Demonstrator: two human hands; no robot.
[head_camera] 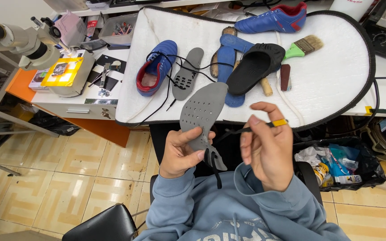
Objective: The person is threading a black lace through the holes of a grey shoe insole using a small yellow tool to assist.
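Holding a grey perforated insole [203,117] by its heel end, my left hand [180,154] is closed around it, thumb pressed across the face, with the toe end pointing up toward the white padded board [336,80]. My right hand [268,149] pinches a thin black tool with a yellow band [264,126] between thumb and fingers. On the board I note a blue shoe [157,67], a second grey insole [187,73], a black sole [255,67] and a green-handled brush [304,47].
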